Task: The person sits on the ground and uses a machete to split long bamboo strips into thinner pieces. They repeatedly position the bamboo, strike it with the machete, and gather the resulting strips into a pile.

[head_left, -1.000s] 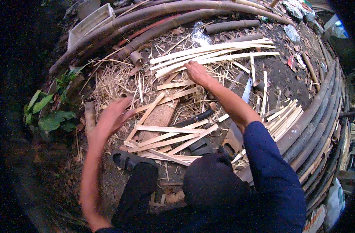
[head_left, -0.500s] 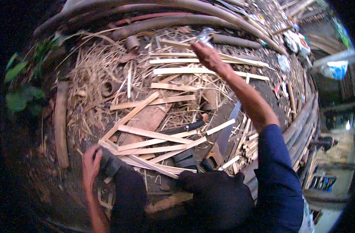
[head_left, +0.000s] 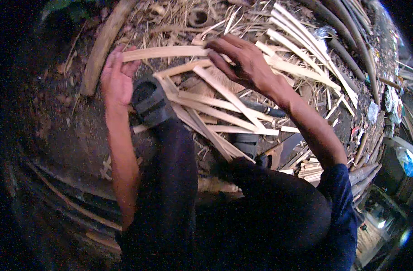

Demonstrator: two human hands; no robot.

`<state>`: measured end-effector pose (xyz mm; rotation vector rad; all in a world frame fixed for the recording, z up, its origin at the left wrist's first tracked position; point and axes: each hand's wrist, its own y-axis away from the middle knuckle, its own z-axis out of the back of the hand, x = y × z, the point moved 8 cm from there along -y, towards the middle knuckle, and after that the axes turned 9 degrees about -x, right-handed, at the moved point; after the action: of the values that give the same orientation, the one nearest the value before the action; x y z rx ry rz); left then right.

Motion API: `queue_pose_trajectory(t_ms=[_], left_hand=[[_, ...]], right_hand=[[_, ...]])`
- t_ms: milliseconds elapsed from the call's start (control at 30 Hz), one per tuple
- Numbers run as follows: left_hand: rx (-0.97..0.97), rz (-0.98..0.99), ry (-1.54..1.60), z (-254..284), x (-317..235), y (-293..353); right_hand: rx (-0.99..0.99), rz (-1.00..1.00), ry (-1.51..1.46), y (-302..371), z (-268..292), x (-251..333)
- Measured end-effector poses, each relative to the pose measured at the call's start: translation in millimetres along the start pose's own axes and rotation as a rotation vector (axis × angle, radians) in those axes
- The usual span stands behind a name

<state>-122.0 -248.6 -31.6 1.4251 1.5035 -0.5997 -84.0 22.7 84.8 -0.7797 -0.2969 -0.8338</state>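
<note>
A pale, flat bamboo strip (head_left: 166,53) spans the space between my two hands, raised above the ground and slightly bowed. My left hand (head_left: 117,79) has its fingers closed at the strip's left end, just beyond my dark shoe (head_left: 150,100). My right hand (head_left: 242,58) is bent over the other end, its fingertips closed on it and partly blurred. Below the strip, more cut strips (head_left: 218,110) lie crossed in a loose pile beside the shoe. Farther right, longer strips (head_left: 301,34) lie side by side.
A handsaw (head_left: 285,151) lies right of the pile, near my knee. A black-handled tool (head_left: 263,109) sits partly under the strips. One log (head_left: 105,45) lies at the far left, and dark poles (head_left: 346,56) at the far right. Shavings cover the ground beyond.
My view has swung left. My right hand has come back from the far strips toward my left hand, which has risen from beside the shoe; one strip is now held between them.
</note>
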Motion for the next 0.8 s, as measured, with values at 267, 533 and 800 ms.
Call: queue_pose_trajectory(t_ms=[267,533,800], left_hand=[[-0.300,0.030,0.076,99.5,35.8,0.4],[-0.405,-0.094,0.202,74.3,34.9,1.1],[-0.481,-0.256,0.108,82.7,26.2,22.8]], right_hand=[[0.387,-0.518,0.432,204.1,-78.8,-67.9],[0.220,-0.374,0.231,209.3,-53.7,-52.2],[0.119,-0.353,-0.040,71.2,-43.4,6.0]])
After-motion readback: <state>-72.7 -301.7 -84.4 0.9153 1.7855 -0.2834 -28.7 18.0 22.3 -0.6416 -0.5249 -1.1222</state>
